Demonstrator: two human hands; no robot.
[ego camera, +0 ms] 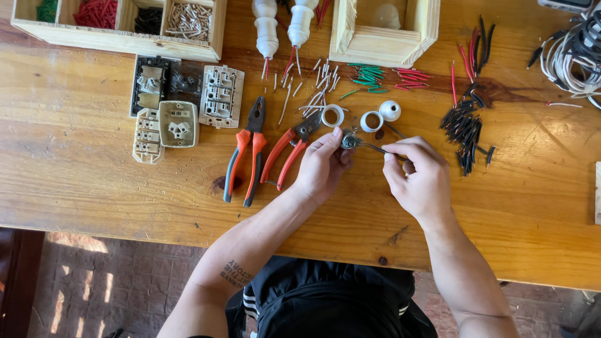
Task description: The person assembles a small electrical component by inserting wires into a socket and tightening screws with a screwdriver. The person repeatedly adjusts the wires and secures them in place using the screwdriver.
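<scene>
Small metal fitting (348, 141) sits pinched in my left hand (322, 164); my right hand (418, 177) grips a thin screwdriver (374, 148) against it, above the table (94, 181).

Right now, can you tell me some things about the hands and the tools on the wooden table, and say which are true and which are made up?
1. The left hand pinches a small grey metal part. True.
2. The right hand holds the orange-handled pliers. False: the pliers lie untouched on the wooden table; the right hand holds a thin metal tool against the part.
3. Two white plastic rings lie just beyond the hands. True.
4. The pile of short black wire pieces lies left of the pliers. False: it lies right of both hands.
</scene>
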